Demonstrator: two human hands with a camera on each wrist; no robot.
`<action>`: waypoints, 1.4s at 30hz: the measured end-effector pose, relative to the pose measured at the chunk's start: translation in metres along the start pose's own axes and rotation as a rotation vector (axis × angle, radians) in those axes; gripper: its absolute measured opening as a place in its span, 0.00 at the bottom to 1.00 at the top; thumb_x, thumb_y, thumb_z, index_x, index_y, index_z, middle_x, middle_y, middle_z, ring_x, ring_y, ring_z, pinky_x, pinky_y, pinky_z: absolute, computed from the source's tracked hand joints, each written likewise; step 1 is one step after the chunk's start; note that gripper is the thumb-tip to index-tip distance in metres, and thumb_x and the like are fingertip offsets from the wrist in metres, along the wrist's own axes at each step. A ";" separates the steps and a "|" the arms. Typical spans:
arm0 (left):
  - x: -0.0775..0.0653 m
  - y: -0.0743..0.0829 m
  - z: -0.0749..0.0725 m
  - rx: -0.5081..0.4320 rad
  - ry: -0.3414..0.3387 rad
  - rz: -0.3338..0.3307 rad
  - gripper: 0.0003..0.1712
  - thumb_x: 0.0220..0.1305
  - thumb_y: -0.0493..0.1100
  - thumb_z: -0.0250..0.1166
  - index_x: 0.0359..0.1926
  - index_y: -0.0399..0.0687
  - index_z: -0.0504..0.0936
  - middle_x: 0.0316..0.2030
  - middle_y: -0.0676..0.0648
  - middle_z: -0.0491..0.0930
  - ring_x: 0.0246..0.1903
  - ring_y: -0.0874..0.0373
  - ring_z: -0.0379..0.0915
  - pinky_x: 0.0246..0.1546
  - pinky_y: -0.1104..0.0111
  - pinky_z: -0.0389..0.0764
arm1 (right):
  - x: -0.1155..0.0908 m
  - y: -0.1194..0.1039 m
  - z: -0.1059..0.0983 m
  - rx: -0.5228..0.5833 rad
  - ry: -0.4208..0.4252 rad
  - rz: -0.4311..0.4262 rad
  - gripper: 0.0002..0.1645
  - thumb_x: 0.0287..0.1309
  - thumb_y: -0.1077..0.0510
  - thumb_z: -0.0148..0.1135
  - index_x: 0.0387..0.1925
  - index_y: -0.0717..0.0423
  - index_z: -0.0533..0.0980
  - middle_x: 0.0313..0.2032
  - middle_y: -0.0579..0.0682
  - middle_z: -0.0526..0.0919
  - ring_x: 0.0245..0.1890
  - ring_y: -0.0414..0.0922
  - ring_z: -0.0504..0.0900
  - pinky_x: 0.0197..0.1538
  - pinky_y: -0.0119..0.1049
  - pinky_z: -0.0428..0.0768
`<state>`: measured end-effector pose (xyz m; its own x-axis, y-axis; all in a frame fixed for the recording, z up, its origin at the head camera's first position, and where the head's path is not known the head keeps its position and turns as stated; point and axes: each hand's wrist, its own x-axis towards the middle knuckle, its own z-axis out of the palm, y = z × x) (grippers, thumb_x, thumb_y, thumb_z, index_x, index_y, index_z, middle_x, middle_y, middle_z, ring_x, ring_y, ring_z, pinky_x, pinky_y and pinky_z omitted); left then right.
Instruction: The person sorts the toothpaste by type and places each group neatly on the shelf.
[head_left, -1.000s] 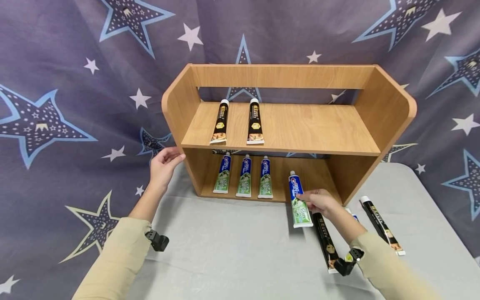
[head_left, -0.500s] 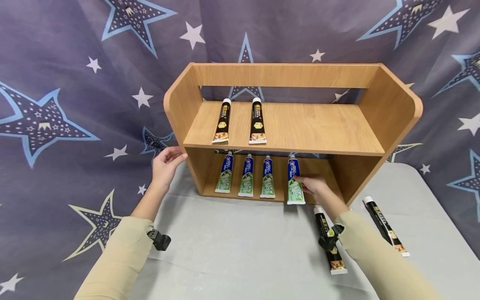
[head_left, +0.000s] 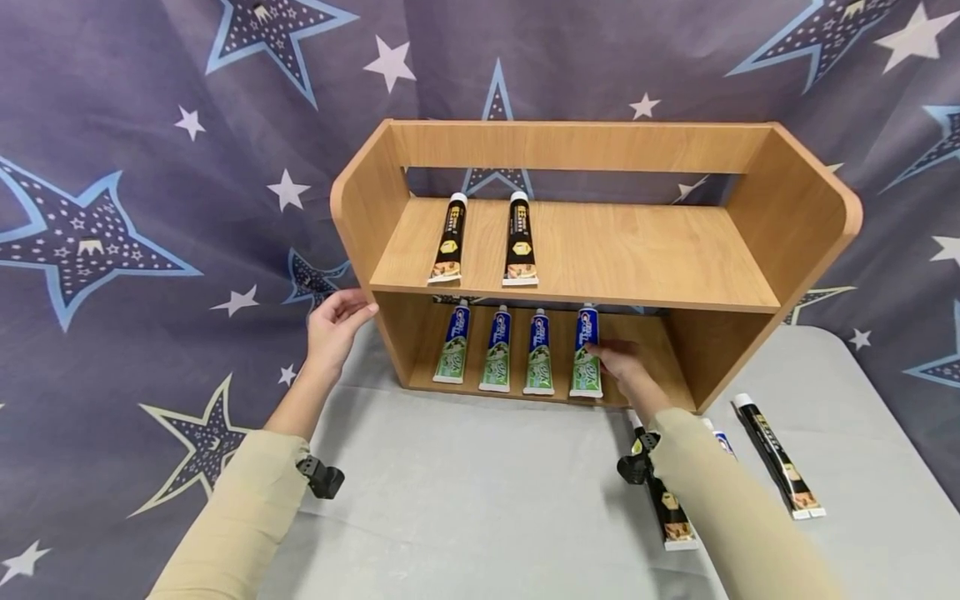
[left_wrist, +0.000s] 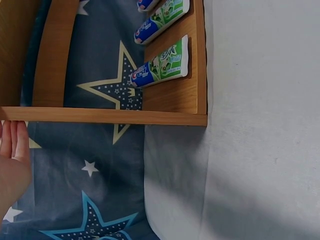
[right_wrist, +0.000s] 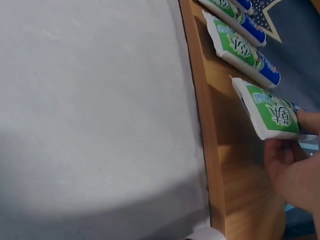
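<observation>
My right hand (head_left: 621,360) pinches a blue-and-green toothpaste tube (head_left: 586,354) by its right side, at the lower shelf of the wooden rack (head_left: 592,296). In the right wrist view, the thumb lies on top of the held tube (right_wrist: 272,111) and other fingers are beneath it. To its left on that shelf, several matching tubes (head_left: 539,354) lie in a row, caps to the back. My left hand (head_left: 330,329) touches the rack's left side panel; in the left wrist view its fingers (left_wrist: 21,142) are extended against the panel's edge.
Two black toothpaste tubes (head_left: 521,242) lie on the upper shelf's left half. On the grey table (head_left: 465,483), right of centre, are a black tube (head_left: 672,517) partly under my right forearm, a blue-and-white one (head_left: 723,442) mostly hidden, and black tubes (head_left: 778,458) farther right.
My right hand has carried the toothpaste tube from in front of the rack back onto the lower shelf, right of the row. The left hand stays at the side panel.
</observation>
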<state>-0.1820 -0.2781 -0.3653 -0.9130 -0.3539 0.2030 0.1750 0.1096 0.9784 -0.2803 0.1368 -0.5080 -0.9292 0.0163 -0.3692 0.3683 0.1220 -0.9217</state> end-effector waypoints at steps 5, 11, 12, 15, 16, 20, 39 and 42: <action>0.000 0.001 0.002 -0.017 -0.011 0.010 0.10 0.57 0.28 0.65 0.39 0.41 0.77 0.29 0.65 0.81 0.34 0.74 0.78 0.41 0.84 0.80 | 0.070 0.054 -0.024 -0.001 -0.020 -0.100 0.31 0.48 0.54 0.74 0.54 0.63 0.77 0.47 0.57 0.86 0.46 0.47 0.84 0.50 0.38 0.83; -0.001 0.000 0.003 -0.041 -0.013 0.006 0.11 0.57 0.26 0.64 0.39 0.43 0.77 0.29 0.64 0.81 0.33 0.73 0.79 0.41 0.83 0.80 | 0.012 0.016 -0.011 -0.187 0.063 -0.069 0.29 0.51 0.59 0.71 0.56 0.62 0.75 0.54 0.62 0.81 0.53 0.53 0.81 0.57 0.42 0.80; -0.001 0.000 0.003 -0.045 -0.016 0.006 0.11 0.57 0.26 0.64 0.39 0.42 0.77 0.29 0.64 0.81 0.33 0.73 0.79 0.41 0.83 0.80 | -0.002 0.006 -0.008 -0.241 0.076 -0.049 0.30 0.53 0.60 0.69 0.58 0.64 0.73 0.57 0.63 0.78 0.55 0.55 0.79 0.59 0.44 0.79; -0.002 0.001 0.003 -0.043 -0.024 0.006 0.11 0.57 0.26 0.64 0.39 0.42 0.77 0.29 0.64 0.81 0.33 0.73 0.79 0.41 0.83 0.80 | -0.024 -0.007 -0.002 -0.288 0.092 -0.093 0.27 0.56 0.62 0.66 0.56 0.69 0.73 0.55 0.66 0.79 0.50 0.54 0.81 0.50 0.36 0.81; -0.002 0.001 0.003 -0.042 -0.023 0.006 0.11 0.57 0.26 0.64 0.39 0.42 0.77 0.29 0.64 0.81 0.33 0.73 0.79 0.41 0.83 0.80 | -0.028 -0.009 -0.001 -0.302 0.101 -0.107 0.27 0.56 0.62 0.65 0.56 0.70 0.73 0.54 0.67 0.79 0.48 0.53 0.81 0.46 0.32 0.81; -0.003 0.001 0.004 -0.036 -0.016 0.003 0.11 0.57 0.27 0.64 0.38 0.44 0.77 0.29 0.64 0.81 0.33 0.73 0.79 0.40 0.83 0.80 | -0.034 -0.012 0.005 -0.344 0.166 -0.139 0.25 0.56 0.60 0.66 0.53 0.70 0.75 0.51 0.67 0.81 0.43 0.51 0.82 0.34 0.22 0.74; -0.002 0.004 0.000 -0.015 -0.015 0.003 0.10 0.57 0.27 0.64 0.40 0.40 0.77 0.29 0.65 0.81 0.33 0.73 0.79 0.41 0.83 0.80 | -0.047 -0.019 0.014 -0.585 0.225 -0.236 0.20 0.55 0.58 0.64 0.49 0.63 0.79 0.47 0.61 0.85 0.47 0.56 0.83 0.53 0.43 0.78; -0.002 0.004 -0.001 0.016 -0.007 0.002 0.11 0.57 0.28 0.65 0.41 0.38 0.77 0.28 0.66 0.80 0.34 0.74 0.78 0.41 0.84 0.79 | -0.049 -0.019 0.013 -0.609 0.206 -0.251 0.20 0.55 0.56 0.64 0.48 0.63 0.79 0.47 0.60 0.85 0.48 0.56 0.83 0.54 0.43 0.77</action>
<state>-0.1793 -0.2779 -0.3619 -0.9153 -0.3468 0.2050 0.1713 0.1255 0.9772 -0.2415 0.1209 -0.4742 -0.9931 0.0956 -0.0677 0.1149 0.6814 -0.7229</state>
